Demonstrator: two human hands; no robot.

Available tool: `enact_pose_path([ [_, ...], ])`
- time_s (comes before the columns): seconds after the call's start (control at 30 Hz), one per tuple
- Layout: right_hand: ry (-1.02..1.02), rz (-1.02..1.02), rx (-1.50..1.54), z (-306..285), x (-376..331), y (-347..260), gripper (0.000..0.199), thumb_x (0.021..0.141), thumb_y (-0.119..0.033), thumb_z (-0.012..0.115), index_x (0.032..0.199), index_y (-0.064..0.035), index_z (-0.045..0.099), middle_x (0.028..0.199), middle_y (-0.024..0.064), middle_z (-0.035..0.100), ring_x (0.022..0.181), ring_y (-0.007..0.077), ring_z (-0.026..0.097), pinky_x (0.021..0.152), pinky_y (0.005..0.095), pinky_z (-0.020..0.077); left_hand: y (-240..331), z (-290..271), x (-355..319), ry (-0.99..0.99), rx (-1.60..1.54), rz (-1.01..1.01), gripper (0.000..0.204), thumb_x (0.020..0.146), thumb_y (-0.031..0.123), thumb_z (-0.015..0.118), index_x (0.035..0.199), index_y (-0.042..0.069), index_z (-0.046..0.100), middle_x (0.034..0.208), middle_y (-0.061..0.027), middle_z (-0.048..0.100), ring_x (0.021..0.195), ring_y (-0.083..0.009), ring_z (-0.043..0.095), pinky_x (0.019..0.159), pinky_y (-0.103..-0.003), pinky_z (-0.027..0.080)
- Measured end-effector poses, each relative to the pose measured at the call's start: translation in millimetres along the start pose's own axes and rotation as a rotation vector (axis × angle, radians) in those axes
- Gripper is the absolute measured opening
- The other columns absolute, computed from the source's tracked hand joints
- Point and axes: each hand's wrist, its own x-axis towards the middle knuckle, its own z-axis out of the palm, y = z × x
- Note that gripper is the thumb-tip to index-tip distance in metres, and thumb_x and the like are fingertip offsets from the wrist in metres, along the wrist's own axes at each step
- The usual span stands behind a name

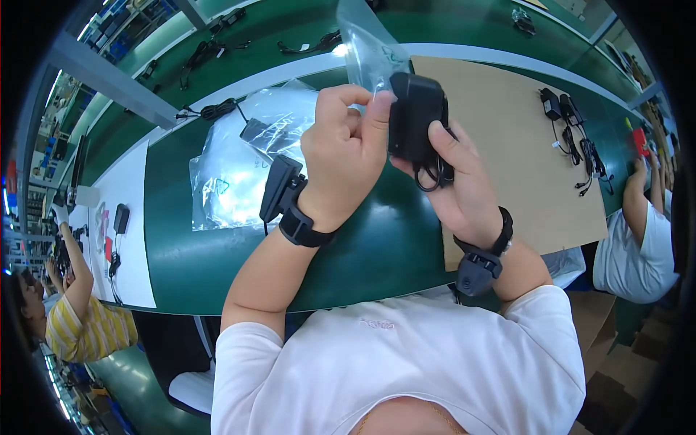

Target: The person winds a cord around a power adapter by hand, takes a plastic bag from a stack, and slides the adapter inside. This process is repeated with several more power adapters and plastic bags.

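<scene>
In my right hand point(460, 177) I hold a black power adapter point(415, 116), upright, its coiled black cable point(433, 172) bunched against the palm. My left hand point(344, 141) is closed, thumb and forefinger pinching a clear plastic bag point(368, 51) that rises beside the adapter's top. Whether the bag touches the adapter I cannot tell. Left of my left hand, a stack of clear plastic bags point(221, 163) lies on the green table point(348, 250), with another black adapter point(255, 133) and its cable on top. Each wrist carries a black strapped device.
A brown cardboard sheet point(518, 152) covers the table's right side, with black adapters point(560, 106) and cables at its far right. Behind runs a green belt point(268, 43) holding several cables. A white sheet point(130, 217) lies at left. One person sits left, another right.
</scene>
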Motion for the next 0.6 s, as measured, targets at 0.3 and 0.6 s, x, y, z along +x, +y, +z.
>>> enact_pose_path([
  [0.3,-0.154,-0.432,-0.921,-14,6,-9,0.056,0.073,-0.008,0.068,0.123,-0.0012,0.044,0.111,0.0109,0.054,0.1,0.0185,0.054,0.088,0.0299,0.0425,-2,-16,17,-0.129,-0.299,-0.319,0.024,0.09,0.025,0.051,0.085,0.003,0.045,0.05,0.0034,0.044,0.045,-0.0015,0.037,0.04,-0.018,0.026],
  [0.6,-0.111,0.012,-0.285,-17,25,-30,0.034,0.083,-0.017,0.059,0.11,0.0026,0.051,0.091,0.0081,0.059,0.077,0.0166,0.059,0.06,0.0237,0.051,-3,-10,2,-0.225,-0.056,-0.005,0.019,0.087,0.02,0.056,0.08,0.004,0.049,0.058,-0.0081,0.051,0.047,-0.0178,0.05,0.046,-0.026,0.039],
])
